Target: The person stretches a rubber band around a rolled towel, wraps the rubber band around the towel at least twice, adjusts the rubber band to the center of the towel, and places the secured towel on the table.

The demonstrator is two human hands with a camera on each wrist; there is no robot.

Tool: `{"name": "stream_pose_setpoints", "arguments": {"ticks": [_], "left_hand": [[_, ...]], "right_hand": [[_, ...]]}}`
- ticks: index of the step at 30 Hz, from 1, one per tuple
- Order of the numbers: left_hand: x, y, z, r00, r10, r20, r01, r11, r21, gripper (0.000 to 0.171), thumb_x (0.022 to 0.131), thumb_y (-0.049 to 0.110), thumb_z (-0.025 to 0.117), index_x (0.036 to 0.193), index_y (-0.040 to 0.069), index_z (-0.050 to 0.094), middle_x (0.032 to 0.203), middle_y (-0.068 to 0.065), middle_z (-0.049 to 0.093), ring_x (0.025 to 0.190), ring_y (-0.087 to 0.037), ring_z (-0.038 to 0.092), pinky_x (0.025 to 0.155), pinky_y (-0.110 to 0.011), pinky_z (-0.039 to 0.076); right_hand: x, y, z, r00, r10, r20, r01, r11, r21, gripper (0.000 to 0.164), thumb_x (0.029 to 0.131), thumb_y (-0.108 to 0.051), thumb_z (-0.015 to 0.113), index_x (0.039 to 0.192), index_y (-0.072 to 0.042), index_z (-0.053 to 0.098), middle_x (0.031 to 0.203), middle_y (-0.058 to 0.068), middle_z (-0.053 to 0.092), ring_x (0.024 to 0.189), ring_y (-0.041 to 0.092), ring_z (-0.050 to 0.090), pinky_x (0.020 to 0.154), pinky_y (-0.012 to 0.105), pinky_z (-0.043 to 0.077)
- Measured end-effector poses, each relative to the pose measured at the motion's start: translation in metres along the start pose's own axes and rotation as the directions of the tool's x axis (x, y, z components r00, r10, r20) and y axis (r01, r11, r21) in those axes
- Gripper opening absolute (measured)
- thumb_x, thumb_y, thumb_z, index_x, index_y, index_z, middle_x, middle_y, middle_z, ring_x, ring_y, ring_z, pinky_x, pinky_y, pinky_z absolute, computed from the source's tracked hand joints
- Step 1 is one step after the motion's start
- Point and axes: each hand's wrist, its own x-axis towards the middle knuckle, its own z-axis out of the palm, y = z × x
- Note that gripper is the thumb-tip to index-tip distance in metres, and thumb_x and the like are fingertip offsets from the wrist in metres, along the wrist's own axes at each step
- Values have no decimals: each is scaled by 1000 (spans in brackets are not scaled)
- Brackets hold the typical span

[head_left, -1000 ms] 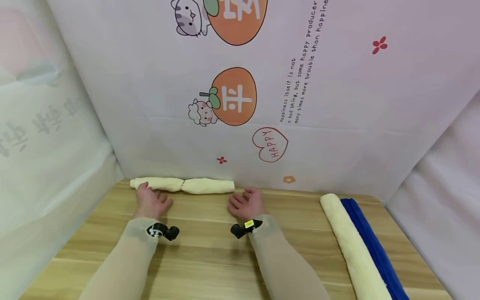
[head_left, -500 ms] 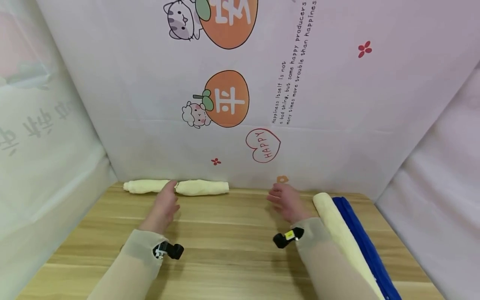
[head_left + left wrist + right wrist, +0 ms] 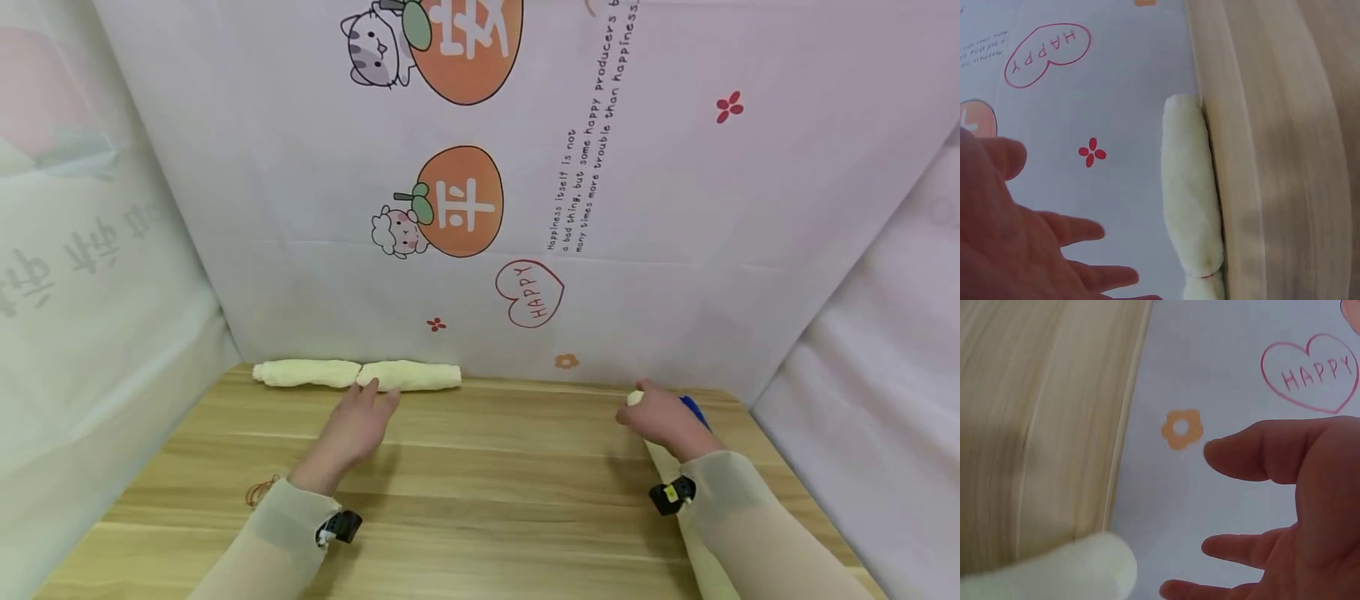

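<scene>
A cream rolled towel (image 3: 408,375), cinched around its middle by a thin red band, lies along the back edge of the table. My left hand (image 3: 358,423) is open just in front of it, fingertips overlapping its middle in the head view; the left wrist view shows the fingers spread and holding nothing. At the right, my right hand (image 3: 660,417) hovers around the far end of a second cream rolled towel (image 3: 701,533), covering part of it. In the right wrist view its thumb and fingers are spread apart, with the towel's end (image 3: 1104,565) nearby.
A blue rolled towel (image 3: 694,410) lies beside the right cream one, mostly hidden by my arm. Thin reddish bands (image 3: 261,492) show beside my left sleeve. A printed white sheet (image 3: 645,317) rises behind the wooden table (image 3: 495,475), and white sheets hang at both sides.
My right hand has moved right, from the end of the back towel to the far end of the right cream towel. The left hand has shifted right, off the back towel's left part.
</scene>
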Motion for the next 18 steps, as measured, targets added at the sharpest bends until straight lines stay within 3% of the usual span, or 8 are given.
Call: {"name": "stream_pose_setpoints", "arguments": {"ticks": [1, 4, 7, 12, 18], "left_hand": [[-3, 1, 2, 1000, -3, -2, 4, 999, 50, 59, 110, 35, 28, 153, -5, 29, 154, -38, 13, 138, -61, 11, 108, -71, 15], [-11, 7, 7, 993, -118, -10, 118, 992, 34, 77, 105, 56, 28, 157, 0, 23, 158, -35, 5, 140, -58, 5, 109, -71, 8], [-18, 12, 12, 988, -152, 1, 151, 983, 103, 83, 101, 65, 24, 157, 4, 25, 159, -31, 4, 141, -57, 1, 109, -71, 4], [-24, 16, 21, 989, -150, 13, 147, 980, 138, 82, 102, 65, 22, 155, 3, 32, 159, -31, 7, 141, -57, 2, 108, -72, 4], [-28, 18, 28, 989, -147, 7, 142, 971, 193, 81, 102, 64, 23, 153, 3, 36, 158, -32, 10, 140, -59, 5, 107, -73, 3]], "right_hand": [[-1, 6, -2, 1000, -3, -17, 3, 1000, -16, 85, 90, -25, 61, 149, 17, 16, 137, 40, 41, 110, 49, 52, 81, 54, 49], [-3, 21, -8, 997, -17, -80, 12, 998, -69, 83, 85, -21, 63, 144, 22, 22, 128, 40, 47, 97, 42, 54, 76, 51, 48], [-5, 31, -10, 996, -4, -84, -4, 995, -97, 78, 84, -20, 63, 139, 23, 28, 120, 38, 52, 91, 38, 54, 73, 49, 48], [-6, 38, -7, 998, 51, -24, -53, 991, -119, 82, 83, -23, 65, 134, 27, 25, 103, 29, 58, 79, 34, 56, 66, 45, 49], [-2, 43, 0, 999, 47, -16, -49, 989, -141, 81, 82, -21, 66, 130, 31, 25, 100, 28, 58, 79, 34, 56, 68, 45, 49]]}}
